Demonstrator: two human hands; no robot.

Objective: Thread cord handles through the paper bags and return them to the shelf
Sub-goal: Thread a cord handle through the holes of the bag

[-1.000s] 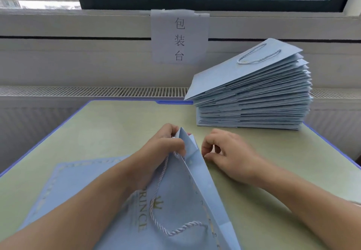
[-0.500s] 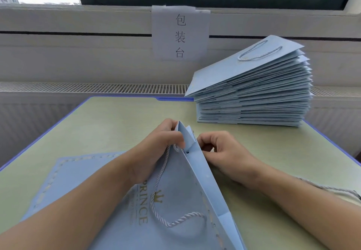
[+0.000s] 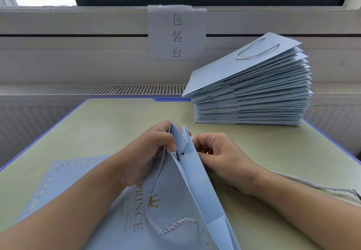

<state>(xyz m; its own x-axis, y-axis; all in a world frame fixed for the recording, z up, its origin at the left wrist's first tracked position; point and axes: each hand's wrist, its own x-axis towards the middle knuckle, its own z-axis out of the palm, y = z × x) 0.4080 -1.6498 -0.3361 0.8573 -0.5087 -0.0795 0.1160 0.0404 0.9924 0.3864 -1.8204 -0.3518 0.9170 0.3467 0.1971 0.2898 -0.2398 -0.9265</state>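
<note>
A light blue paper bag (image 3: 175,197) with gold "PRINCE" lettering stands partly opened on the table in front of me. My left hand (image 3: 148,152) pinches its near top edge beside a punched hole, where a white twisted cord handle (image 3: 156,173) hangs down the bag's front in a loop. My right hand (image 3: 216,152) is curled against the far side of the bag's top edge, fingertips pinched together. A second white cord (image 3: 312,185) trails from under my right wrist toward the right edge.
A tall stack of finished blue bags (image 3: 252,97) with a cord handle on top sits at the table's back right. Another flat blue bag (image 3: 64,181) lies under my left forearm. A paper sign (image 3: 176,33) hangs on the wall behind the green table (image 3: 109,124).
My right hand has come closer to the bag's top edge. The second cord has appeared trailing behind my right wrist. My left hand keeps its pinch.
</note>
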